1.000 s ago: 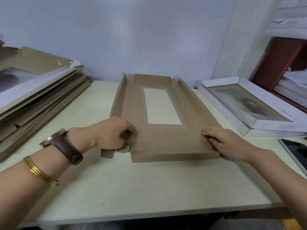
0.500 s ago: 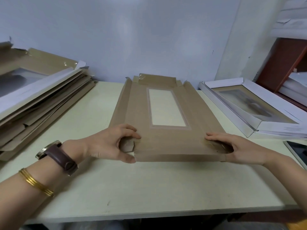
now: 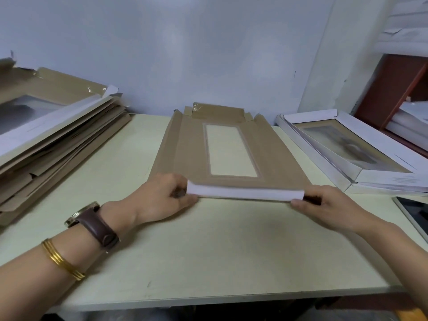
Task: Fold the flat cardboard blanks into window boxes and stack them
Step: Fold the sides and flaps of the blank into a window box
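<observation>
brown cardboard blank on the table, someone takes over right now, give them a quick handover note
Left hand: grips the near-left corner of the brown cardboard blank with a rectangular window.
Right hand: grips its near-right corner.
The blank lies on the pale table. A pile of flat brown blanks is at the left, white folded window boxes at the right.
Done: near end flap turned up, white side out.
Left: side flaps and far end are not yet folded up; then stack the box, likely on the right pile.
</observation>
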The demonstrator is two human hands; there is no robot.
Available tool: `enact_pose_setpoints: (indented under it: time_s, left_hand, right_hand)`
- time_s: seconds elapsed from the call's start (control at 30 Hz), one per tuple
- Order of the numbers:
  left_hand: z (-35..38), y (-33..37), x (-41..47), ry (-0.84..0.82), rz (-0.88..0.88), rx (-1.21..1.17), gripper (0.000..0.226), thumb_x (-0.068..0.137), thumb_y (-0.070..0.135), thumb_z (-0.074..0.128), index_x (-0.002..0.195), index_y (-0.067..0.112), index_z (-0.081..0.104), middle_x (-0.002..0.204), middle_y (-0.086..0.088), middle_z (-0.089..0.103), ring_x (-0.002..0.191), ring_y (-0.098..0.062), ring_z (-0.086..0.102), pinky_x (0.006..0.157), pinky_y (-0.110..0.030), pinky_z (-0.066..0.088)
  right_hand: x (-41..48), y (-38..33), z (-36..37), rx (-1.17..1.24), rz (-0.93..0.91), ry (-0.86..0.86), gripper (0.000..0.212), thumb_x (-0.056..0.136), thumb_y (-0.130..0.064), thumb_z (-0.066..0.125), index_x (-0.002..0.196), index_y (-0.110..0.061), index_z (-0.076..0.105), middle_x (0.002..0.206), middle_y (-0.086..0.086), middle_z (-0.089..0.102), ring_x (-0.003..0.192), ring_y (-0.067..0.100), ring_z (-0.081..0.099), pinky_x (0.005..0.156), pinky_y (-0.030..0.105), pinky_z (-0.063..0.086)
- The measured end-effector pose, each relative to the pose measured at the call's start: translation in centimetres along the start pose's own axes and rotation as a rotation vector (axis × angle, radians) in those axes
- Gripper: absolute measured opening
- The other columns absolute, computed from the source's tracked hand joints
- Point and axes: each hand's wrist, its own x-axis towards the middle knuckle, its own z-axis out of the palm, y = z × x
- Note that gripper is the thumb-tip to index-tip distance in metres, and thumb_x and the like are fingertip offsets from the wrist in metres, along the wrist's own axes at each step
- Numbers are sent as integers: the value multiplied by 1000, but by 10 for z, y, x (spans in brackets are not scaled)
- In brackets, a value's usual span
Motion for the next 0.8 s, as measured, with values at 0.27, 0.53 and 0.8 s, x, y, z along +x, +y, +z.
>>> enact_pose_setpoints:
  time_s: [0.27,0.53,0.8]
  left_hand:
    - [-1,13,21,106,-302,-87,42,87,35,59,53,15,44,44,6,42,44,-14,36,51,-28,30]
    - [-2,14,37,223,-337,126,30,80,33,69,89,12,50,93,-1,55,84,-24,52,64,-33,38]
    - [30,24,40,-10,237,331,49,92,4,43,140,10,44,148,-6,39,140,-23,32,113,-35,25]
  right_hand:
    - [27,-5,-1,-139,76,133,51,91,-34,63,47,-17,43,42,-10,38,43,6,38,48,16,33]
    - [38,-13,17,-288,126,252,35,86,-37,63,68,-8,53,66,3,57,67,24,54,62,36,45]
    - [46,-39,49,-524,-112,178,34,92,-7,43,125,-11,51,125,7,50,118,28,43,94,39,38]
